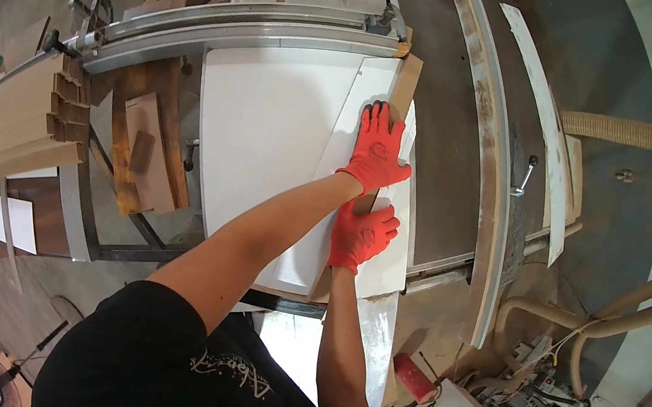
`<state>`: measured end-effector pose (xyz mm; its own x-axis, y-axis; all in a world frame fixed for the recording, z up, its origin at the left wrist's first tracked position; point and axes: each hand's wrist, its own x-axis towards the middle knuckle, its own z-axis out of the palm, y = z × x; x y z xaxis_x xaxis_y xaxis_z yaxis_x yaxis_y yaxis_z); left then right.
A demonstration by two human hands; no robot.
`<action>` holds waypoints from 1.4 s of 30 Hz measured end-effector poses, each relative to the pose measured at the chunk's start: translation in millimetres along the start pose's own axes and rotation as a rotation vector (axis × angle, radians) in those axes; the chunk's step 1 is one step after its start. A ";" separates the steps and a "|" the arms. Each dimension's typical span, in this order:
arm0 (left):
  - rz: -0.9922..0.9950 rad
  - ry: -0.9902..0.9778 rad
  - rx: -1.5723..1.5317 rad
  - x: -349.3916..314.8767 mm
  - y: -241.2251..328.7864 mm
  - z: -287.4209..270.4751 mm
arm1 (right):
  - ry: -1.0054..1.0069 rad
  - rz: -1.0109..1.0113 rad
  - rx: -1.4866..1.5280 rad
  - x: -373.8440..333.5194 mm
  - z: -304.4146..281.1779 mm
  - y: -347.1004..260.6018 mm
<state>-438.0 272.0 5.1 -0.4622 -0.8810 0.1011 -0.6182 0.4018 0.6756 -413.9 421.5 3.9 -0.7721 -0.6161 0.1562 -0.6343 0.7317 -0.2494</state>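
On the saw table (pixel 453 164) in our dusty workshop, we pressed both gloved hands, left hand (pixel 376 150) and right hand (pixel 361 233), fingers spread flat, onto the white panel (pixel 270 125) near its right edge; the cut looked unfinished.

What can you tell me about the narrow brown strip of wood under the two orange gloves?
The brown strip is a long, thin, flat piece, looking like plain wood or fibreboard. It lies on the white panel on the saw table, running away from the person. The left hand and the right hand both press flat on it, hiding its middle.
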 end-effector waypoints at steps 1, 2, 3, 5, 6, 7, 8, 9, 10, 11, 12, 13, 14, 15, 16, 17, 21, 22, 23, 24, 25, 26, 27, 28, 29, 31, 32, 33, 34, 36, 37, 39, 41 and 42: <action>0.003 -0.006 0.010 1.2 -1.3 -0.2 | -0.014 0.003 -0.015 0.8 0.0 -1.0; 0.017 0.026 -0.012 0.5 -3.5 -0.7 | -0.028 0.005 -0.030 1.5 0.2 -2.1; 0.004 0.035 -0.021 1.0 -5.7 -1.4 | -0.030 -0.010 -0.038 1.5 0.9 -3.6; 0.011 -0.020 -0.011 0.3 -2.4 -3.4 | -0.020 -0.004 -0.073 1.0 1.5 -0.8; 0.002 -0.016 -0.026 0.0 -1.0 -4.7 | -0.019 -0.014 -0.088 0.9 3.0 1.3; 0.006 -0.013 -0.004 0.3 -1.1 -5.5 | -0.010 -0.017 -0.089 0.9 4.5 1.5; 0.010 -0.011 0.018 0.4 -1.0 -6.3 | -0.001 -0.020 -0.091 1.1 5.5 2.0; 0.001 -0.006 0.005 0.3 -0.8 -6.9 | 0.000 -0.031 -0.103 1.1 6.2 3.0; 0.001 -0.014 0.013 0.2 -2.4 -7.4 | -0.018 -0.015 -0.096 0.4 5.3 0.6; 0.002 -0.024 0.021 0.2 -3.4 -7.6 | -0.036 0.003 -0.090 0.5 4.6 -0.4; -0.005 -0.020 0.012 0.1 -3.9 -7.4 | -0.036 -0.006 -0.098 1.3 5.5 1.1; 0.002 -0.022 -0.006 -0.1 -5.0 -7.0 | -0.033 -0.010 -0.101 1.5 6.5 2.0; 0.011 -0.024 -0.023 -0.1 -5.8 -6.3 | -0.031 -0.014 -0.103 1.6 7.2 3.1; 0.006 -0.022 -0.030 0.2 -6.3 -5.6 | -0.031 -0.019 -0.110 1.9 7.8 4.5; 0.009 -0.014 -0.030 0.7 -7.4 -4.8 | -0.033 -0.026 -0.108 2.1 7.8 4.1; 0.013 -0.008 -0.030 1.1 -8.6 -4.1 | -0.035 -0.033 -0.105 2.1 7.8 3.5; 0.009 -0.002 -0.064 1.1 -7.8 -3.1 | -0.042 -0.036 -0.109 3.0 6.0 3.7; 0.006 -0.005 -0.058 1.1 -7.4 -3.3 | -0.062 -0.020 -0.093 3.1 4.7 2.4; 0.003 -0.008 -0.053 1.1 -7.1 -3.5 | -0.082 -0.005 -0.078 3.2 4.1 1.5; -0.001 -0.008 -0.058 1.4 -7.5 -3.8 | -0.083 -0.008 -0.084 3.2 4.3 1.6; 0.004 -0.008 -0.062 2.2 -8.3 -4.1 | -0.080 -0.010 -0.078 3.3 4.7 1.7; 0.008 -0.008 -0.066 3.1 -9.1 -4.3 | -0.077 -0.012 -0.073 3.5 5.1 1.4; 0.006 -0.007 -0.073 4.0 -10.0 -4.5 | -0.076 -0.015 -0.080 3.9 5.4 0.5; 0.005 -0.006 -0.066 3.8 -10.1 -5.0 | -0.082 -0.005 -0.079 3.5 5.4 0.2; 0.004 -0.005 -0.060 3.6 -10.4 -5.6 | -0.087 0.005 -0.078 3.2 5.3 -0.3; 0.006 -0.013 -0.074 2.7 -9.9 -8.5 | -0.090 0.008 -0.077 2.2 4.5 -0.7; 0.011 -0.022 -0.078 1.9 -9.6 -9.8 | -0.092 0.015 -0.065 1.8 4.4 0.0; 0.007 -0.021 -0.090 1.1 -9.5 -9.5 | -0.091 0.011 -0.077 1.3 4.7 1.8; 0.020 -0.004 -0.103 1.2 -10.6 -9.3 | -0.075 0.003 -0.069 0.9 5.8 2.9; 0.029 0.017 -0.127 2.7 -12.0 -9.2 | -0.056 -0.010 -0.070 0.8 8.1 6.6; 0.026 0.007 -0.130 2.5 -12.5 -9.1 | -0.055 -0.029 -0.049 -0.3 8.4 8.9; 0.019 -0.002 -0.145 2.6 -14.2 -9.3 | -0.050 -0.052 -0.040 -1.2 8.6 10.4; 0.027 -0.024 -0.164 2.5 -14.9 -10.4 | -0.055 -0.039 -0.024 -1.2 6.2 8.1; 0.024 -0.024 -0.178 3.2 -14.3 -11.1 | -0.040 -0.066 -0.014 -0.7 6.4 9.6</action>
<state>-423.6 260.6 3.8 -0.4914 -0.8648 0.1029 -0.4858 0.3703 0.7917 -419.2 427.2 -4.7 -0.7264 -0.6743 0.1330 -0.6846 0.6930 -0.2259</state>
